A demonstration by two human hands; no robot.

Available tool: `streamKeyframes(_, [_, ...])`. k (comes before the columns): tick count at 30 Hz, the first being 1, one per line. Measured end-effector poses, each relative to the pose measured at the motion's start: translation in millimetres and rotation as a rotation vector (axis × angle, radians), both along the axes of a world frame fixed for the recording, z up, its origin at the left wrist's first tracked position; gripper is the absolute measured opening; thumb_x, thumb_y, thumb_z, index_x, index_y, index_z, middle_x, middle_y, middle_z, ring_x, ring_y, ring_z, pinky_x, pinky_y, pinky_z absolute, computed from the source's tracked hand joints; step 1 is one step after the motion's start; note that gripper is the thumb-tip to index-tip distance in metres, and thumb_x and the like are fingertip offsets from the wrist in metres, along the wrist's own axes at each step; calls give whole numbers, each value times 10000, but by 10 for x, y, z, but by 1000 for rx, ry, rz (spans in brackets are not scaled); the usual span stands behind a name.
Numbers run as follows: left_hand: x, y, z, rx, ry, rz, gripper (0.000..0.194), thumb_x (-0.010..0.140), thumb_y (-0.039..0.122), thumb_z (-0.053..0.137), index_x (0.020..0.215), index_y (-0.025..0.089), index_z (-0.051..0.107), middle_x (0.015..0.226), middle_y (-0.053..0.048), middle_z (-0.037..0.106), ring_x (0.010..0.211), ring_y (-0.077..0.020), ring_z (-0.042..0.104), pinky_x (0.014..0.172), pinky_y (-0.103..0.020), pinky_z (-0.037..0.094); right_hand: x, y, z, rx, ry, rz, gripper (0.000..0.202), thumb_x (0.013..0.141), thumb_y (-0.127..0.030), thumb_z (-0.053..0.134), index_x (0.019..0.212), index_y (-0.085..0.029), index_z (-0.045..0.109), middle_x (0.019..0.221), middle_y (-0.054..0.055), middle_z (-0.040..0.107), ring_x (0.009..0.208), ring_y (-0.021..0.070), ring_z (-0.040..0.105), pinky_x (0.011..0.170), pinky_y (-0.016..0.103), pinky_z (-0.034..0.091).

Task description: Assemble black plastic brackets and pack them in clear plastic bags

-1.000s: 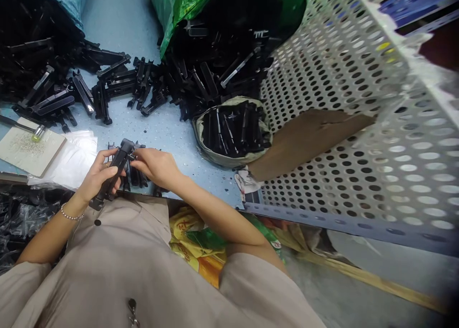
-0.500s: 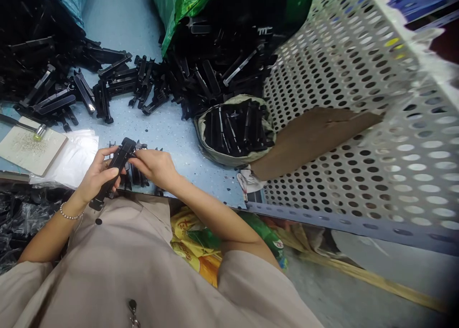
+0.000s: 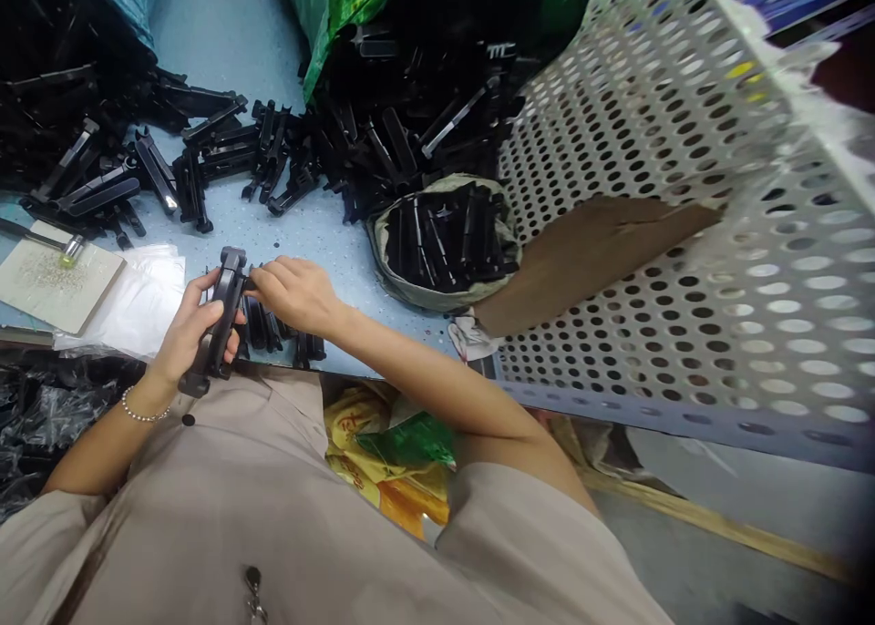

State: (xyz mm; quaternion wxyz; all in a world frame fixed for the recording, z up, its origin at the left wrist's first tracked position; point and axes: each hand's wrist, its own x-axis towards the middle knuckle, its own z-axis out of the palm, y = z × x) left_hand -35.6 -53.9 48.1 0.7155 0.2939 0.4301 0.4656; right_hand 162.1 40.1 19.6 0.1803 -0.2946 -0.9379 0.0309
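Observation:
My left hand is closed around a long black plastic part, which it holds tilted over the front edge of the table. My right hand has its fingers pinched against the upper right side of that part. A small dark piece shows at the right fingertips, too small to name. Beneath and beside the hands, several similar black parts lie at the table edge, partly covered by the right hand.
A cloth-rimmed basket full of black parts sits right of my hands. Black parts heap up behind, spilling from a green bag. On the left are clear plastic bags and a hammer on a board. A perforated metal panel borders the right.
The black part has turned more upright in my left hand. My right hand has shifted slightly up, its wrist and forearm turned, still at the part's side. The view has moved slightly.

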Motion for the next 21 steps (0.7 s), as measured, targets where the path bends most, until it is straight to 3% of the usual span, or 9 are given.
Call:
streamKeyframes(3, [-12,27,2,7,-11,8,691,887,454,683,1456,270,338,904,-13,697,563,-131,661,475,-241,550,-7,30,26,26,-17,-16,528,1091,-516,256,1049,-160,643,856,94,643,787,203,528,687,342,368])
streamKeyframes(6, [-133,119,6,-87,-113,-83,636,884,472,663,1410,283,360,881,-23,702,556,-155,659,450,-249,525,35,68,182,-4,-51,39,444,1095,-463,303,1130,-179,643,972,105,675,826,205,538,701,345,383])
streamKeyframes(10, [-203,165,25,-265,-242,-249,522,886,493,621,1303,218,469,860,-65,687,538,-155,625,411,-233,460,55,106,364,-261,-3,174,333,1059,-438,451,1002,-206,682,877,71,664,782,190,527,665,317,399])
streamKeyframes(11, [-168,136,25,-242,-216,-231,529,892,496,617,1316,218,467,862,-61,681,537,-151,620,415,-235,461,26,95,367,-368,78,153,348,1035,-471,498,924,-198,684,809,56,640,752,179,517,640,297,403])
streamKeyframes(13, [-52,41,9,-88,-76,-77,601,890,474,655,1398,266,410,907,-34,675,566,-137,628,460,-243,499,-72,41,316,-584,282,44,474,1005,-574,492,782,-189,657,687,10,567,663,147,482,558,251,402])
streamKeyframes(15, [58,-54,-28,102,87,117,714,866,434,723,1460,325,342,982,-13,667,610,-118,640,519,-243,536,-183,-32,226,-767,441,-55,600,1032,-626,317,746,-193,618,609,-29,501,554,122,430,469,233,379])
streamKeyframes(17, [92,-94,-66,176,157,177,769,848,429,753,1476,326,321,1022,-14,664,619,-108,641,531,-238,546,-246,-84,152,-894,483,-76,644,1061,-599,171,815,-184,599,596,-36,498,501,116,422,451,232,382])
streamKeyframes(19, [39,-70,-75,135,121,124,743,864,471,721,1467,308,319,998,-18,672,585,-113,638,495,-240,537,-232,-85,130,-871,452,-74,559,1061,-600,255,937,-174,594,696,3,579,580,130,505,529,243,430])
streamKeyframes(21, [-48,-14,-47,61,48,50,693,885,498,674,1448,298,322,956,-13,680,565,-123,643,473,-243,533,-166,-41,154,-682,379,-72,508,1023,-633,391,1008,-172,603,856,60,637,761,173,576,650,281,467])
